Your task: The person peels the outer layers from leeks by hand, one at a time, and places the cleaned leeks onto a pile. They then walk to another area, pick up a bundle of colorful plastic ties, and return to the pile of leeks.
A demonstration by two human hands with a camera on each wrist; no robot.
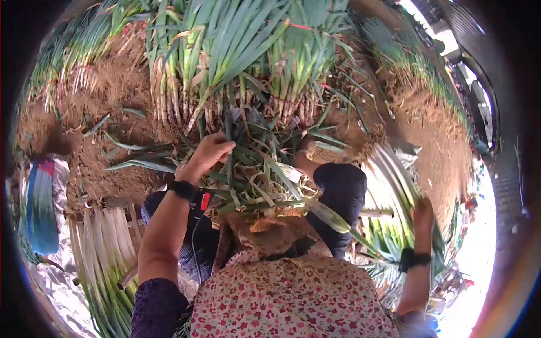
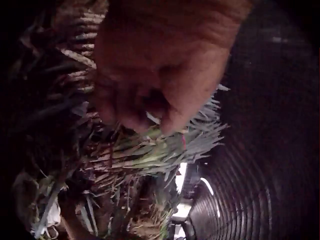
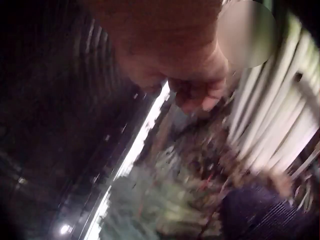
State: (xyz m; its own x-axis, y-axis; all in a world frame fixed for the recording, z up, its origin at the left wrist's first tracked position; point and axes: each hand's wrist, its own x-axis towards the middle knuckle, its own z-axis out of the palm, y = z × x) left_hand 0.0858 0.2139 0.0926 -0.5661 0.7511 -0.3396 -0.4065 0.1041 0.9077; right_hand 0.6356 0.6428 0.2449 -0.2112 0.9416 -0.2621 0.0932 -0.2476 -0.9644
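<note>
My left hand (image 1: pixel 214 151) is in front of the unpeeled green onions (image 1: pixel 180 107), fingers curled and thumb tip close to them. It pinches a dark green onion leaf (image 1: pixel 229 163) that runs past the fingertips; in the left wrist view a small pale bit shows between thumb and fingers. My right hand (image 1: pixel 424 217), blurred, lies beside the pile of peeled green onions (image 1: pixel 389 169) on the right. Seen from the right wrist, its fingers (image 3: pixel 200 97) are loosely bent with nothing visible in them, and the white stalks (image 3: pixel 275 110) lie to one side.
Stripped leaves (image 1: pixel 253 180) heap up between my knees. Another peeled pile (image 1: pixel 104 242) lies at the left, near a blue-wrapped bundle (image 1: pixel 42 208). More unpeeled onions (image 1: pixel 406 53) stand on the soil at the far right. One onion (image 1: pixel 329 217) lies across my right knee.
</note>
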